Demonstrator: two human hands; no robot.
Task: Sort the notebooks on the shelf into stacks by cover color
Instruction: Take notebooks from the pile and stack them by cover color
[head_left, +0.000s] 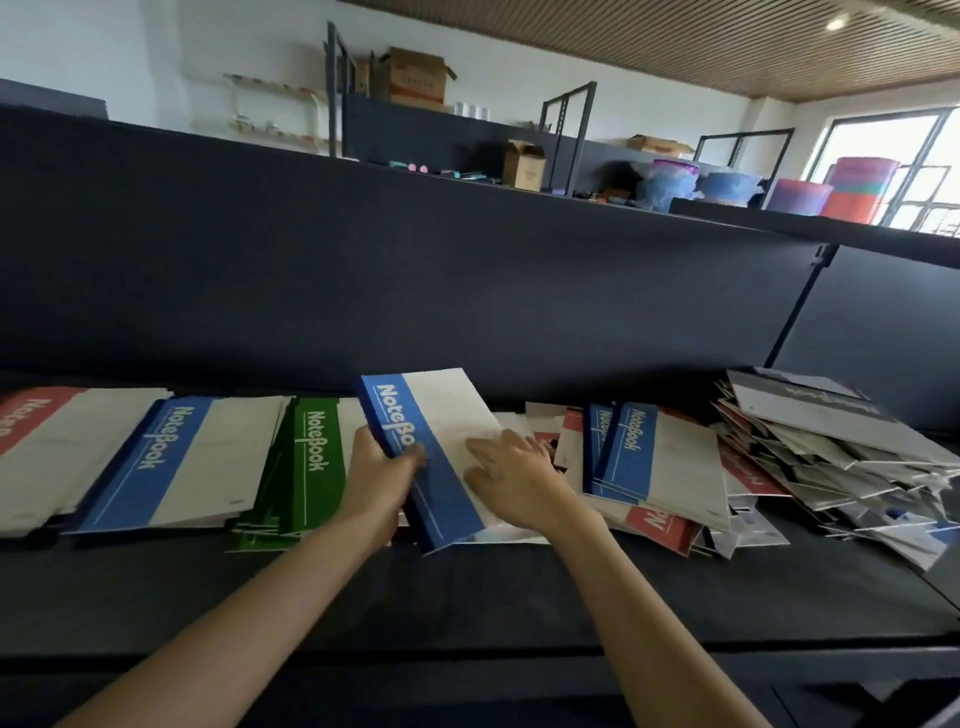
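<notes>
The blue notebook (447, 431) is in the middle of the shelf (467, 597), lifted a little at its far end. The left hand (382, 467) holds it at the spine side, thumb on the blue band and the other fingers curled under the edge. The right hand (511, 478) lies flat on the white part of the cover, fingers straight and spread, holding nothing.

The long axis of the notebook runs from the front of the shelf toward the back, nearly parallel to the sorted stacks. The blue stack (171, 462) lies to the left of both hands, and the green stack (317, 467) is between (the red stack (31, 421) is further left). The left hand is nearer, so I judge the notebook must travel left over the green one. The unsorted pile (810, 452) waits on the right.
</notes>
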